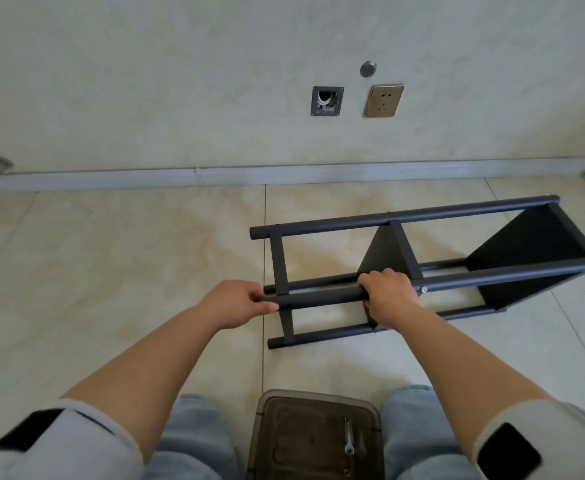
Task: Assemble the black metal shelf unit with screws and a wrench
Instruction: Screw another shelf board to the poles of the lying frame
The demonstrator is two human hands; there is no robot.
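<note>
Head view: black metal shelf unit (512, 268), lying on its side on the tiled floor (111, 254) near the wall; four round tube posts, flat crossbars, two dark panels fitted. Left hand (235, 303) pinches the near upper post's end; right hand (389, 292) curls around the same post. Wrench (349, 439) rests on a brown stool (315, 434).

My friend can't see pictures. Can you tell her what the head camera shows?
A person grips the near pole of a black metal shelf unit lying on its side on a tiled floor, left hand at the pole's end, right hand near the middle shelf. A wrench lies on a brown stool between their knees.
</note>
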